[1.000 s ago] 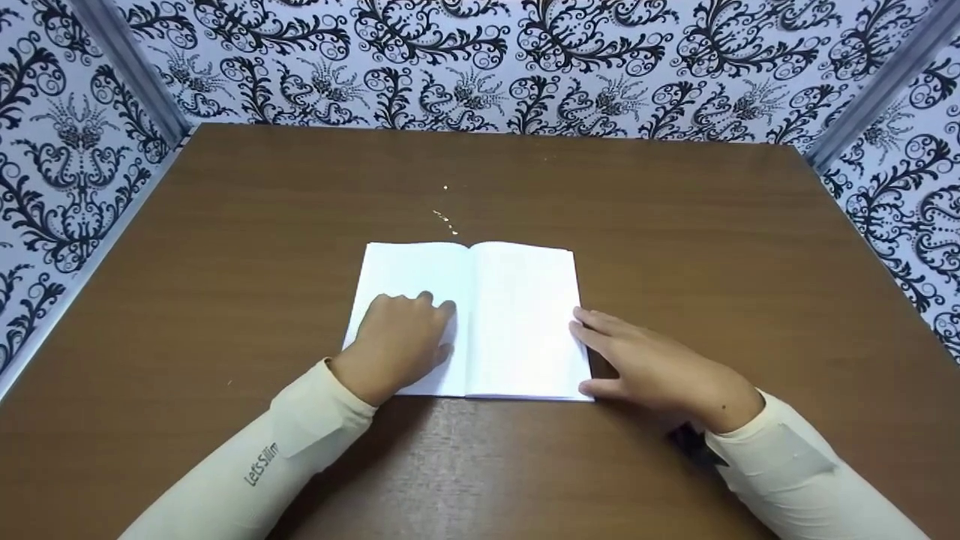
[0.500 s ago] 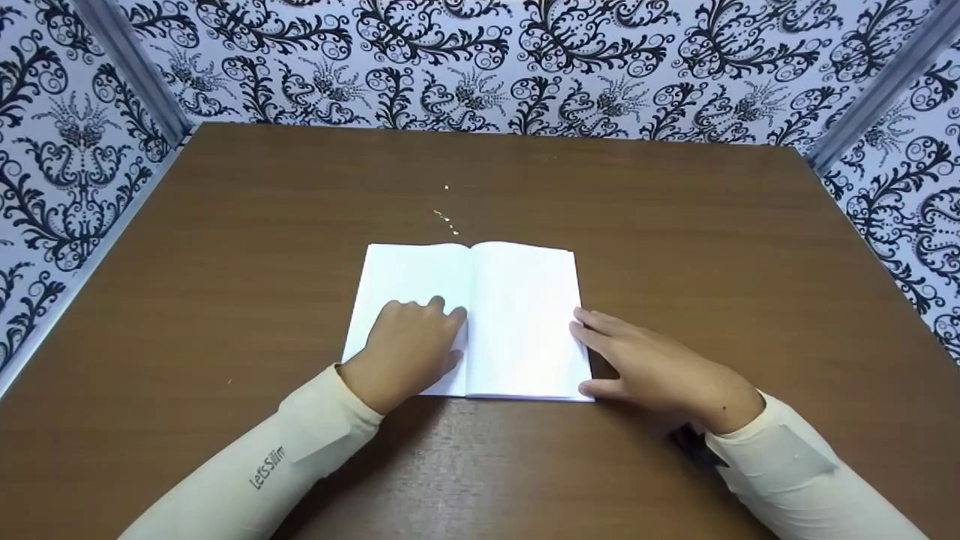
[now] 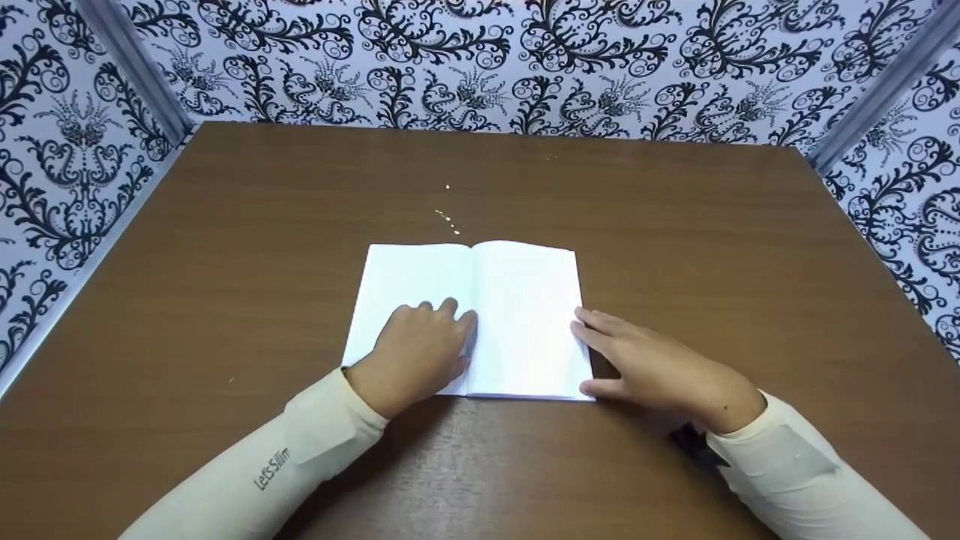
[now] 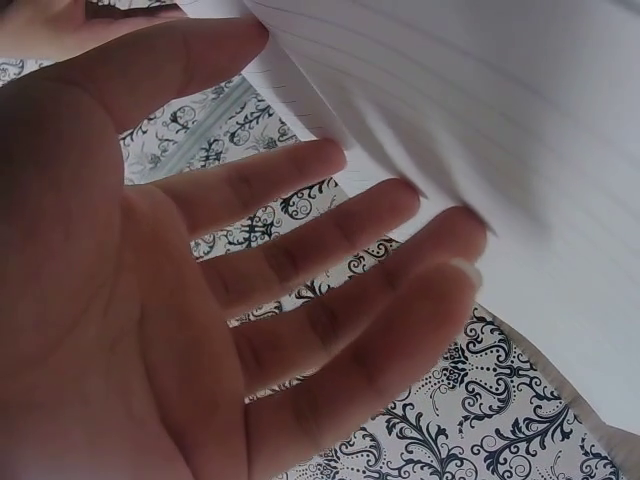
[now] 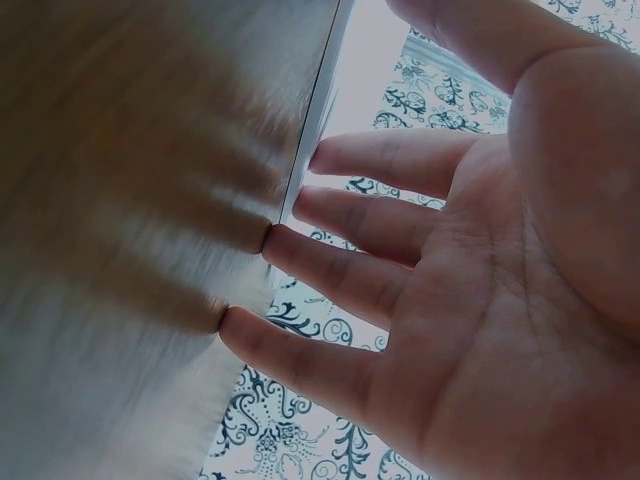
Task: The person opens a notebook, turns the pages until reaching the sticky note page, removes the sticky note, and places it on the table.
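A notebook (image 3: pixel 525 322) lies spread on the table with pale pages facing up; faint ruled lines show on its page (image 4: pixel 560 110) in the left wrist view. My left hand (image 3: pixel 416 356) is over the left page, close to the centre fold. Its fingertips (image 4: pixel 455 225) touch the paper, fingers spread and only slightly bent. At the notebook's right edge rests my right hand (image 3: pixel 652 367), fingers apart. In the right wrist view, some of its fingertips (image 5: pixel 318 155) meet the page edge, while others touch the tabletop. Neither hand grips anything.
The brown wooden table (image 3: pixel 675 225) reaches back to a wall (image 3: pixel 480 67) with black scroll patterns. Small pale specks (image 3: pixel 448 220) lie just beyond the notebook. A dark object (image 3: pixel 697 446) sits under the right wrist.
My left hand has slid to the right across the left page, up to the centre fold. The right hand and the notebook stay where they were.
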Demonstrator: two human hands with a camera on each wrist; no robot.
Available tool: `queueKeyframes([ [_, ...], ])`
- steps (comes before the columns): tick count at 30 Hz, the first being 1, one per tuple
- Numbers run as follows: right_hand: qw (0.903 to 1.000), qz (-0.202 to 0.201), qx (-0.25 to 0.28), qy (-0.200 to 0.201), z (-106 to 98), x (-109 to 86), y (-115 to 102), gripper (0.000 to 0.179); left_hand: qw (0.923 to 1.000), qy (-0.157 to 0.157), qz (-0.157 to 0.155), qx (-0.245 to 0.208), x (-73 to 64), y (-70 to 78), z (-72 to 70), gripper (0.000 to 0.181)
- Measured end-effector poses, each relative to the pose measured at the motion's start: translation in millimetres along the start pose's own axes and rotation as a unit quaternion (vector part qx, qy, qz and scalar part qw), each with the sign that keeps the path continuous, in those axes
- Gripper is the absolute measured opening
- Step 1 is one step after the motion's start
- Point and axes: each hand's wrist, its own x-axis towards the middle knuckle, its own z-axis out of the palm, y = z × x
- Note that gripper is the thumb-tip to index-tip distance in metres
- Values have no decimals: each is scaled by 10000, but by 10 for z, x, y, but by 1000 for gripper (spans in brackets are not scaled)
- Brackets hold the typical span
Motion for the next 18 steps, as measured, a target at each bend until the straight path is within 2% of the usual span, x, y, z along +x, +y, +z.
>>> queueKeyframes([
  [8,10000,12,23,20,4,-2,4,74,9994,282,117,-185,9,21,24,24],
  [11,10000,11,34,23,1,-4,3,74,9993,256,106,-254,8,30,20,25],
  [18,9999,9,109,-50,-16,-6,-1,74,9984,-414,-5,-388,4,52,-13,54],
])
